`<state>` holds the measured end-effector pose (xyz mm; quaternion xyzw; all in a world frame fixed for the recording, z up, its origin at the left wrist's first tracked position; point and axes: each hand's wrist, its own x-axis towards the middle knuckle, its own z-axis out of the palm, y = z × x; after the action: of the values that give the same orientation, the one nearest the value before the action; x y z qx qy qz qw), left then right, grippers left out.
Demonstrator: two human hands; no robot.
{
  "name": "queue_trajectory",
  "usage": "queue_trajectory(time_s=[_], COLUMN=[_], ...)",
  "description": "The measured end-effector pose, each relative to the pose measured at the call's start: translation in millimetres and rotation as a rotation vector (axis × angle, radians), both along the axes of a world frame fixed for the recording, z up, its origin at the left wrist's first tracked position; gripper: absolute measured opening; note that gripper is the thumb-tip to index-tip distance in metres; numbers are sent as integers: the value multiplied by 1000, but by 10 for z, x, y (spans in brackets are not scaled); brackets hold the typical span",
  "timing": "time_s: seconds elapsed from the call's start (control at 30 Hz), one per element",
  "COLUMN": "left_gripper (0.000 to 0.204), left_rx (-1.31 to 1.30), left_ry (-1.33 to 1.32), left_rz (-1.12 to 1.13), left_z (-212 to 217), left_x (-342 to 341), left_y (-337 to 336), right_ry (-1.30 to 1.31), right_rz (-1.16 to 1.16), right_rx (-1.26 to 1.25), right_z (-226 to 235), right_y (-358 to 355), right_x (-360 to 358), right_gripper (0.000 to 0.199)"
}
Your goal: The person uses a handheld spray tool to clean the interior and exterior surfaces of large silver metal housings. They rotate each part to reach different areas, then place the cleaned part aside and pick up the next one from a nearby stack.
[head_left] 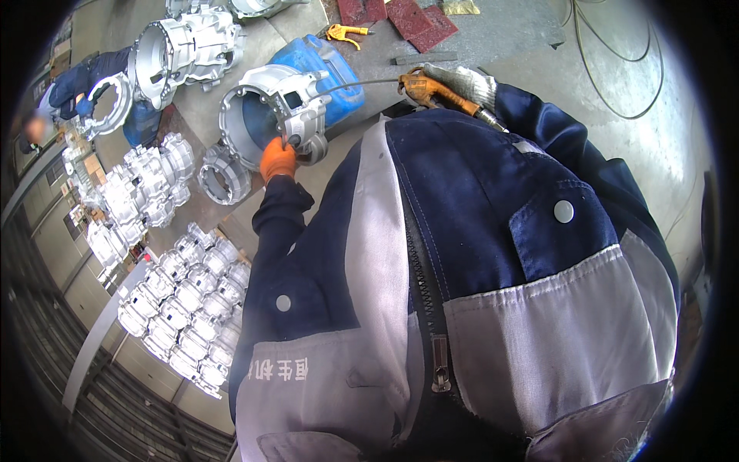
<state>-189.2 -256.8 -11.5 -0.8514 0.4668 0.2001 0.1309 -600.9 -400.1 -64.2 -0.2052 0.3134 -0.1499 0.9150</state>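
Note:
My left hand (279, 160), in an orange glove, grips the lower edge of a silver cast-metal housing (269, 108) that rests tilted on a blue plastic drum (342, 77). My right hand (464, 81), in a grey knit glove, holds an orange air blow gun (425, 89). Its long thin nozzle (358, 83) reaches left to the housing's side. My dark blue and grey jacket fills the middle and the lower part of the view.
Another silver housing (185, 50) stands at the upper left, a ribbed ring casting (223, 175) just below. Several stacked castings (188, 300) fill the left. A person in blue (85, 81) holds a ring casting. A yellow blow gun (342, 32), red mats (416, 19) and hoses (616, 69) lie on the floor.

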Motion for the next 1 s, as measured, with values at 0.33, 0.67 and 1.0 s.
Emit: queue_trajectory(time_s=[0.33,0.67,1.0], left_gripper=[31,49,41], left_rx=[-14,-152,-368], left_ry=[-37,120,511], left_rz=[-37,162,225], left_z=[7,-30,197], left_x=[-27,-114,200], left_y=[-4,-621,-195], right_ry=[83,16,-12], right_rz=[-7,-39,19], right_rx=[13,64,19], right_z=[-52,82,-137], right_y=[14,-108,-108], right_x=[68,-236,-127], right_gripper=[41,41,39])
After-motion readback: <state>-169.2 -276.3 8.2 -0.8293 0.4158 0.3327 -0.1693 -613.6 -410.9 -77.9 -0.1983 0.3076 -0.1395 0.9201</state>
